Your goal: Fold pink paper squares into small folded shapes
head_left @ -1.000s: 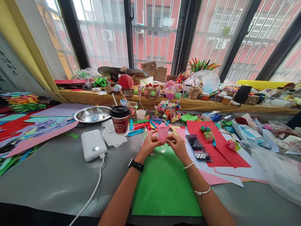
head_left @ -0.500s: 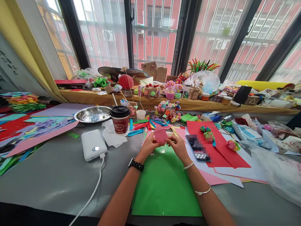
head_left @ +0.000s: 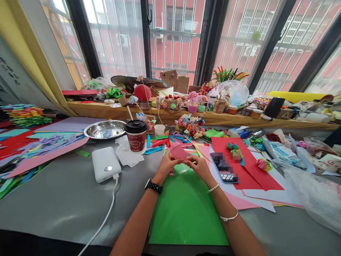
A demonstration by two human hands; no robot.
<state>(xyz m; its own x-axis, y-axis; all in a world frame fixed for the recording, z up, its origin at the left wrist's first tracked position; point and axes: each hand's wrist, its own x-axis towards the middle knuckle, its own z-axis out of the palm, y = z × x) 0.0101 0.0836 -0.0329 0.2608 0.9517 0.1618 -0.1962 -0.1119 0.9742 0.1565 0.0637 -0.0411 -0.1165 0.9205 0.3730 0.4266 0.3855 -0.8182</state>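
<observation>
A small piece of pink paper (head_left: 179, 152) is held up above the near part of the table. My left hand (head_left: 167, 166) grips its left and lower side, thumb along the bottom edge. The fingers of my right hand (head_left: 198, 167) pinch the lower right corner, and the two thumbs come close together there. Below both hands lies a large green sheet (head_left: 189, 209) with a glossy surface. Cut strips of coloured paper (head_left: 157, 144) lie just beyond the hands.
Left of my arms are a white power bank (head_left: 106, 165) with a cable, a lidded paper cup (head_left: 135, 137) and a steel dish (head_left: 105, 129). At right a phone (head_left: 223, 169) rests by red paper (head_left: 255, 170). Handmade flowers (head_left: 190, 122) stand behind.
The pink paper has shifted slightly left and tilted to a different angle. My right hand has moved a little left, closer to my left hand.
</observation>
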